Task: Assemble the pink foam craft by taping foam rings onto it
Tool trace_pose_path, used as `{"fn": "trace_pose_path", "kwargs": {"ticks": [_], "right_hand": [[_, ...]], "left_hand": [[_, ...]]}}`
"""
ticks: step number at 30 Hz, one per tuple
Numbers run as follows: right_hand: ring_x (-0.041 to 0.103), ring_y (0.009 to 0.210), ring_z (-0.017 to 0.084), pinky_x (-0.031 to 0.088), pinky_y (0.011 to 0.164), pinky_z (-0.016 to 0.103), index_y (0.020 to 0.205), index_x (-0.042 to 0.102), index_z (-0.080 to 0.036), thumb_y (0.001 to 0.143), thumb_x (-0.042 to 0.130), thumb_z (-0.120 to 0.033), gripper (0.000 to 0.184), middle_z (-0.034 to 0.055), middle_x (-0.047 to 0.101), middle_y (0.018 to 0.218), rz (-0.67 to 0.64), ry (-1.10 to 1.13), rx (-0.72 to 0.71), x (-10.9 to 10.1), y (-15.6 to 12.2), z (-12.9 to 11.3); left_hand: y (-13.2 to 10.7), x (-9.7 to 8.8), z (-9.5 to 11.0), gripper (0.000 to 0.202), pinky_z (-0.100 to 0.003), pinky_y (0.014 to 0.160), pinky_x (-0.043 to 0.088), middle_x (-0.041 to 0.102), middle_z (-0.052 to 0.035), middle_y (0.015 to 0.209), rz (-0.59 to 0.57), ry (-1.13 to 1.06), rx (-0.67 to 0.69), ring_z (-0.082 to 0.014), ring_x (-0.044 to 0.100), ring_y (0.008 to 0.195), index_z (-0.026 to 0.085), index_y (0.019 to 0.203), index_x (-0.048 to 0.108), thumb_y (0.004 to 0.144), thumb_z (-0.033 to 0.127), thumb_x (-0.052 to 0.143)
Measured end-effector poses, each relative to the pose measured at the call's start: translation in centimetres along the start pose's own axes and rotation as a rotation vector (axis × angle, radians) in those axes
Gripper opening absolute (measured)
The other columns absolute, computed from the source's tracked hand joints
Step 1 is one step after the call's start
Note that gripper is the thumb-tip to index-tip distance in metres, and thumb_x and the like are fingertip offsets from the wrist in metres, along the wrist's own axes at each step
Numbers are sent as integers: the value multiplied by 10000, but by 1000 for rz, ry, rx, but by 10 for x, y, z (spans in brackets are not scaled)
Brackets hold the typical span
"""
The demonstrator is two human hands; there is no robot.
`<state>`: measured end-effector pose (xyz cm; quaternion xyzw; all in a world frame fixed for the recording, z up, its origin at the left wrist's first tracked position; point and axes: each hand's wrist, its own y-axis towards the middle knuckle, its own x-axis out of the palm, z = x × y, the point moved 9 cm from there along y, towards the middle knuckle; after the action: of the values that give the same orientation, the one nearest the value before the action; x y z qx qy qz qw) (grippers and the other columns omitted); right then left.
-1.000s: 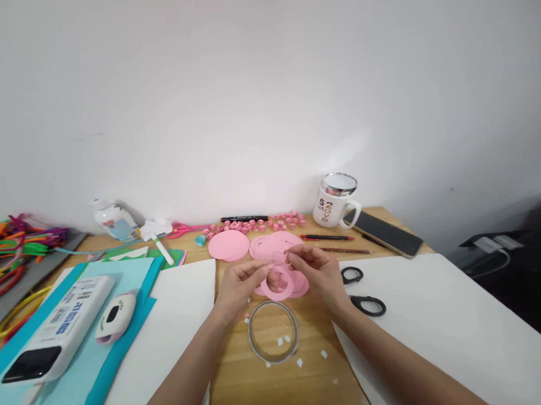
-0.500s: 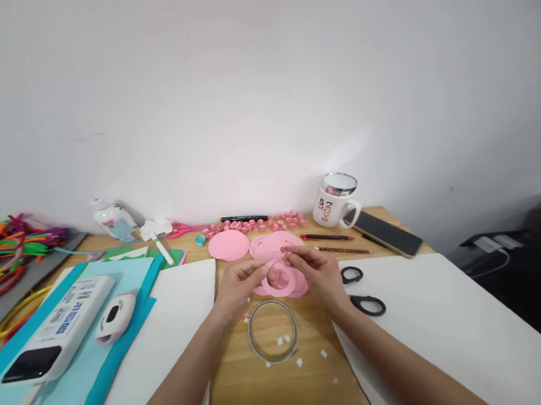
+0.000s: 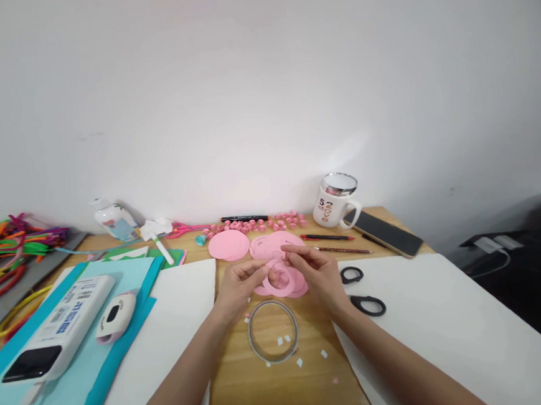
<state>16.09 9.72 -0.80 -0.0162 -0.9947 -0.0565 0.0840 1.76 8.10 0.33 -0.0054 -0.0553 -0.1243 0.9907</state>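
Basically, the weak point is the pink paper ring [image 3: 281, 291] held up between both hands: narrow band, probably thin stock. If the left hand [image 3: 239, 286] and the right hand [image 3: 318, 273] pull apart unevenly, it could tear or crease where pinched. A loose grip might drop it onto the pink paper pieces [image 3: 280, 242] around it, where same-color paper would make it hard to pick out. A dipping wrist could also nudge the tape roll [image 3: 275, 360], lying flat at 6 o'clock of the ring, or scatter the white scraps [image 3: 299, 362] near it on the worktop [image 3: 286, 404].

Fingers: left thumb and index nearly closed, pinching the ring's edge at about 10 o'clock; the other left fingers curl behind, partly hidden. Right thumb and index tips meet at about 1 o'clock, seemingly pinching pink paper too; too small to tell whether it's the ring's edge or a separate strip. Remaining right fingers are bent, touching nothing visible.

Around the ring: pink discs [image 3: 228, 244] at 10 o'clock, black scissor handles [image 3: 357, 303] at 3 to 4 o'clock, just beside the right wrist, mug [image 3: 328, 207] at 1 to 2 o'clock, well apart.
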Motion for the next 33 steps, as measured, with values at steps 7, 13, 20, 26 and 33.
{"fn": "trace_pose_path", "kwargs": {"ticks": [7, 13, 20, 26, 33], "right_hand": [[581, 603, 127, 490, 612, 275, 751, 644, -181, 643, 694, -282, 155, 18, 647, 735, -6, 72, 3, 1, 0, 0], [586, 593, 131, 486, 601, 268, 725, 647, -181, 607, 722, -280, 171, 4, 633, 662, 26, 61, 3, -3, 0, 3], [637, 754, 186, 498, 743, 334, 897, 673, -185, 714, 623, -339, 244, 55, 684, 780, -47, 3, 18, 3, 0, 4], [629, 723, 174, 501, 727, 325, 860, 680, -192, 699, 641, -321, 211, 47, 682, 774, -54, 19, 17, 4, 1, 4], [596, 647, 138, 491, 646, 279, 790, 654, -174, 646, 696, -300, 196, 36, 662, 768, -37, 50, 37, 2, 1, 6]], "left_hand": [[0, 1, -1, 236, -229, 582, 413, 629, -45, 646, 3, 8, -11, -122, 533, 597, 114, 662, 680, 725, 334, 623], [0, 1, -3, 258, -227, 583, 426, 633, -51, 643, -9, -2, -18, -118, 536, 592, 105, 646, 682, 718, 346, 628], [0, 0, -3, 257, -217, 573, 420, 628, -45, 636, 7, -17, -24, -109, 531, 581, 100, 635, 677, 708, 343, 637], [0, -1, -4, 237, -212, 582, 422, 628, -42, 648, 6, -21, -25, -105, 531, 592, 101, 657, 678, 722, 324, 629], [0, 0, -3, 256, -243, 587, 445, 639, -49, 612, 10, -32, -42, -129, 557, 580, 107, 674, 693, 675, 361, 663]]}}
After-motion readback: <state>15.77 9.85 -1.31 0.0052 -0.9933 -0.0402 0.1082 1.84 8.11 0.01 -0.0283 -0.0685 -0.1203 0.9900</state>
